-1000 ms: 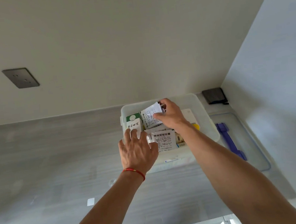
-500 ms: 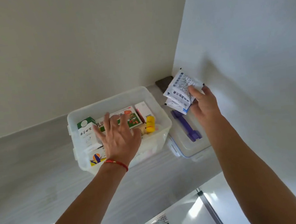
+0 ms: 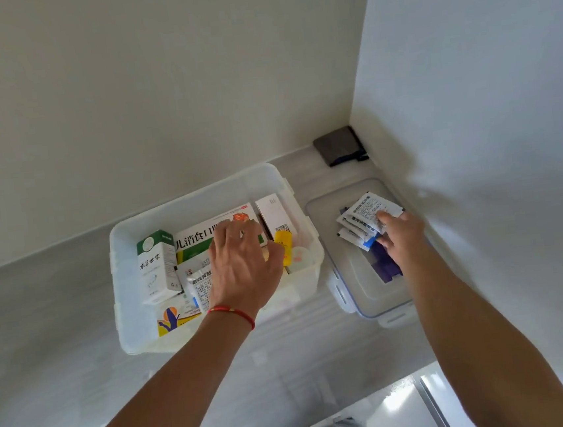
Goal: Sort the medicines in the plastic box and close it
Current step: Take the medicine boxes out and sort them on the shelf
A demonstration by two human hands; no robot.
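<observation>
The box [image 3: 210,199] stood open on the counter [image 3: 41,305], against the far wall. Its lid [image 3: 358,274] lay flat on the counter just to the right, a purple handle [image 3: 387,268] showing on it.

Change noted: half a second before, the right hand [image 3: 402,236] held a small stack of sachets [image 3: 366,220] up in the air by the right wall. It had since come down, and the sachets lay on the lid. The thumb and fingers were pinched on the near edge of the stack; release had not been made. One second before, the same hand was inside the box, among these sachets.

The left hand [image 3: 244,268] hovered over the middle of the box, palm down, fingers loosely spread and gripping nothing that could be seen. Whether the fingertips touched the contents could not be told.

Contents visible: a tall green-and-white carton [image 3: 157,263] upright at the left, a wide flat carton [image 3: 200,241] at the far side, a white carton [image 3: 275,214] at the right, a yellow bottle [image 3: 284,247] beside it, one sachet [image 3: 199,286] near the left hand.

Assessment: the sachets were being set aside as one group, outside the box. Sorting appeared to be at an early stage. The lid could not be fitted while it carried the sachets; they would have to go back first.
</observation>
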